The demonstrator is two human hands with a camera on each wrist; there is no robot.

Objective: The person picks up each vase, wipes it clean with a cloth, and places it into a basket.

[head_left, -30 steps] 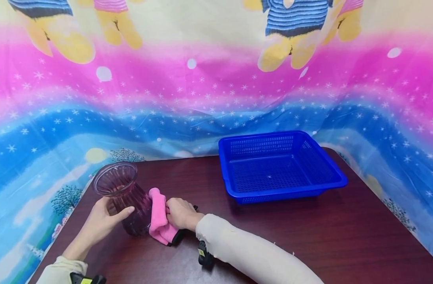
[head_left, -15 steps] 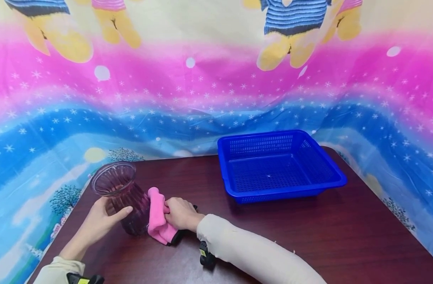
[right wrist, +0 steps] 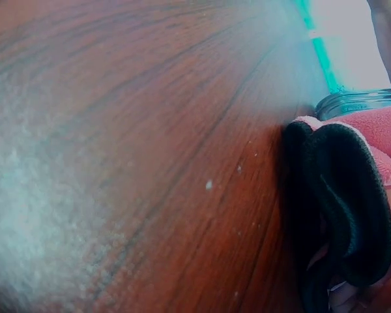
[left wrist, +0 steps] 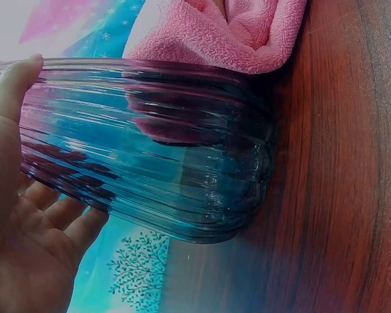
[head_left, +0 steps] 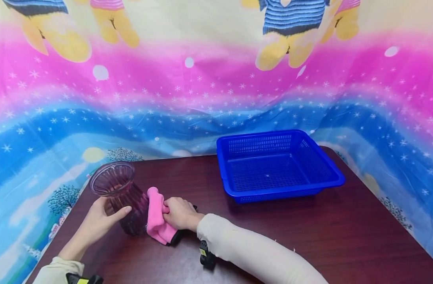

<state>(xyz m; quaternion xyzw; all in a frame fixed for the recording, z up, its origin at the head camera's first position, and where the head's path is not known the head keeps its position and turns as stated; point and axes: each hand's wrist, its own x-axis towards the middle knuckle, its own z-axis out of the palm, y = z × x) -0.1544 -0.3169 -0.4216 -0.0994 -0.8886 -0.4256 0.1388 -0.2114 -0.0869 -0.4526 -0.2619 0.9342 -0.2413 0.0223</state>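
A purple ribbed glass vase with a flared rim stands at the table's left side. My left hand grips its upper body, the thumb across the near face and the other fingers curled behind, as the left wrist view shows. On the vase's right side lies a pink cloth with a dark edge, pressed against the lower glass. My right hand holds this bunched cloth; its fingertips are hidden in the folds. In the right wrist view the cloth's dark hem fills the right side, with the glass just behind it.
A blue perforated plastic basket stands at the back right of the dark wood table. A printed curtain rises right behind the table's back and side edges. Black wrist devices sit on the sleeves.
Almost nothing differs. The whole head view has drifted slightly, while both hands, the vase and the cloth keep the same places relative to each other.
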